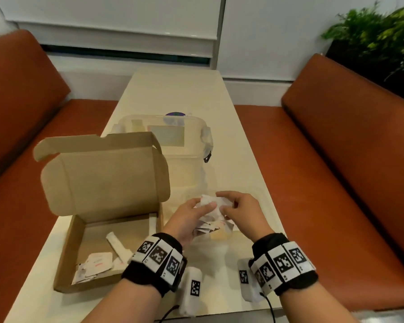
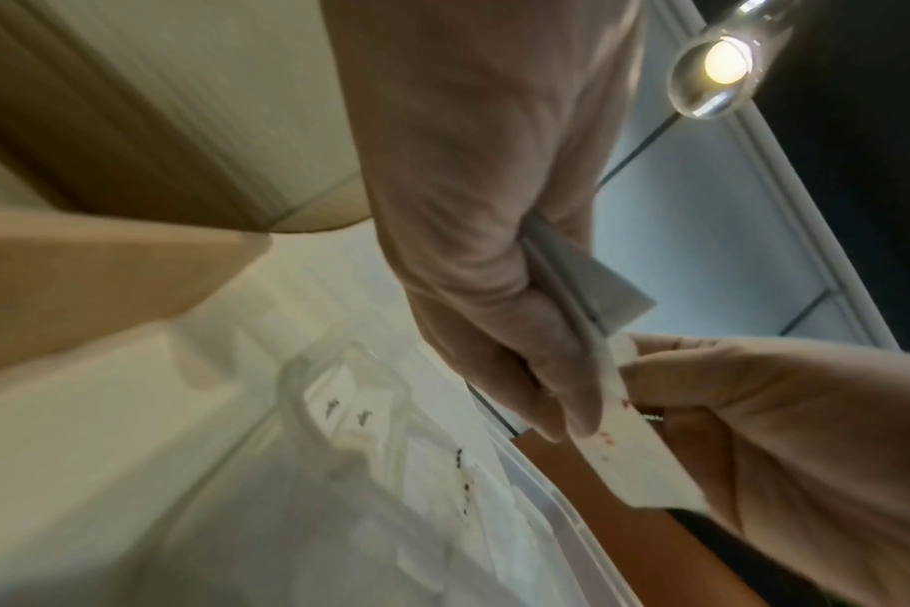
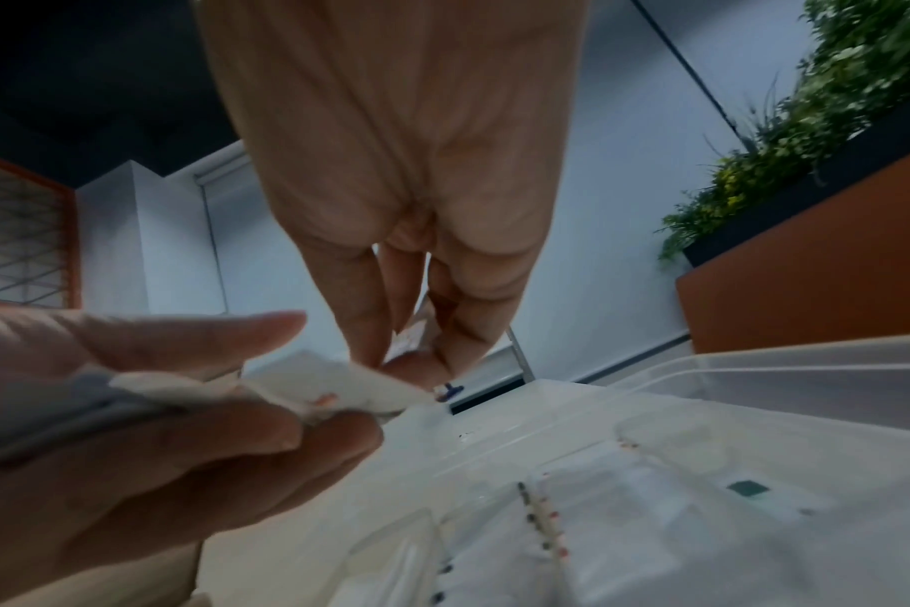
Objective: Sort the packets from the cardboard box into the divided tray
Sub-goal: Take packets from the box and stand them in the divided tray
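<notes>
An open brown cardboard box (image 1: 89,231) sits at the left on the cream table (image 1: 250,164), a few white packets (image 1: 96,264) inside. Right of it, over the clear plastic divided tray (image 1: 219,236), the left hand (image 1: 191,215) grips a stack of white paper packets (image 1: 211,201); the right hand (image 1: 240,208) pinches its top packet.

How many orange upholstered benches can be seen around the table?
2. One orange upholstered bench stands along the left side of the long cream table, the other along its right side. Anything behind the camera is hidden.
</notes>
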`<state>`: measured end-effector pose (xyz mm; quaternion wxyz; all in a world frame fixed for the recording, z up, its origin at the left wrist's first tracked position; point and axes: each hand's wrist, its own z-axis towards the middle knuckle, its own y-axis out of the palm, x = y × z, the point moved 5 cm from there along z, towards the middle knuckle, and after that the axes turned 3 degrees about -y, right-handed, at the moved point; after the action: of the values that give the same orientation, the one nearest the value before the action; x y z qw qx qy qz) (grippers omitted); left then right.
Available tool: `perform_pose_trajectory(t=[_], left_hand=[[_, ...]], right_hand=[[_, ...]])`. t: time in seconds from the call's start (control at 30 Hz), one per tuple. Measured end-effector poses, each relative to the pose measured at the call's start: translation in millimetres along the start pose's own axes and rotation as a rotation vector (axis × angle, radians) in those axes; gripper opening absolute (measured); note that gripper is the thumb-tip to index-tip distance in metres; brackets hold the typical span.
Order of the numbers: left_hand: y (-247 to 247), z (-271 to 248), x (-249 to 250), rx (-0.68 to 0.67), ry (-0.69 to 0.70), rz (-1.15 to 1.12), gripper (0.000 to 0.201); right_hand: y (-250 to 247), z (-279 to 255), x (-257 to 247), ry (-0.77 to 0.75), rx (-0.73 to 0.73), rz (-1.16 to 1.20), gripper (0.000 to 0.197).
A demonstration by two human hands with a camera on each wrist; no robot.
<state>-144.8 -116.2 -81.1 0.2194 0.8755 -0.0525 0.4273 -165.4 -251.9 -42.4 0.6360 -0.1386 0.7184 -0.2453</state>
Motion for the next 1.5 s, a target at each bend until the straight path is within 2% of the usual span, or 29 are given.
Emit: perform_pose_trajectory(t=[0.2, 0.33, 0.43, 0.63, 0.7, 0.87, 0.97, 1.07, 1.17, 1.2, 1.33, 1.4, 1.5], left_hand=[[11, 9, -4, 0.072, 0.066, 0.059, 0.028], [12, 14, -9, 0.095, 0.103, 0.064, 0.019], [12, 19, -11, 0.143, 0.153, 0.133, 0.018], [4, 25, -14, 0.212, 0.162, 0.129, 0.011], [3, 26, -16, 0.213, 0.157, 0.115, 0.015], [-1, 30, -21, 0.245, 0.125, 0.112, 0.040], [1, 32, -20, 0.258, 0.143, 0.147, 0.030], [2, 32, -17, 0.274, 0.168, 0.186, 0.023], [1, 32, -13, 0.283, 0.213, 0.229, 0.014], [1, 31, -12, 0.279, 0.225, 0.238, 0.013], [11, 30, -9, 0.197, 0.239, 0.281, 0.017], [16, 29, -8, 0.148, 0.242, 0.294, 0.018], [17, 26, -5, 0.137, 0.253, 0.298, 0.017]], right_hand=[[-20, 0, 19, 0.046, 0.068, 0.204, 0.038], [-20, 1, 28, 0.083, 0.070, 0.258, 0.024], [-15, 3, 31, 0.082, 0.040, 0.241, 0.021], [-19, 8, 44, 0.130, 0.140, 0.385, 0.022], [-22, 8, 46, 0.139, 0.167, 0.426, 0.022], [-37, 9, 51, 0.105, 0.320, 0.443, 0.022], [-39, 11, 48, 0.066, 0.259, 0.436, 0.022], [-42, 13, 41, 0.037, 0.188, 0.328, 0.023], [-51, 16, 33, 0.007, 0.168, 0.261, 0.009], [-53, 17, 29, -0.009, 0.137, 0.234, 0.010], [-42, 24, 20, -0.014, -0.084, 0.011, 0.009], [-36, 27, 18, -0.016, -0.105, -0.091, 0.006], [-29, 28, 13, -0.031, -0.096, -0.114, 0.010]])
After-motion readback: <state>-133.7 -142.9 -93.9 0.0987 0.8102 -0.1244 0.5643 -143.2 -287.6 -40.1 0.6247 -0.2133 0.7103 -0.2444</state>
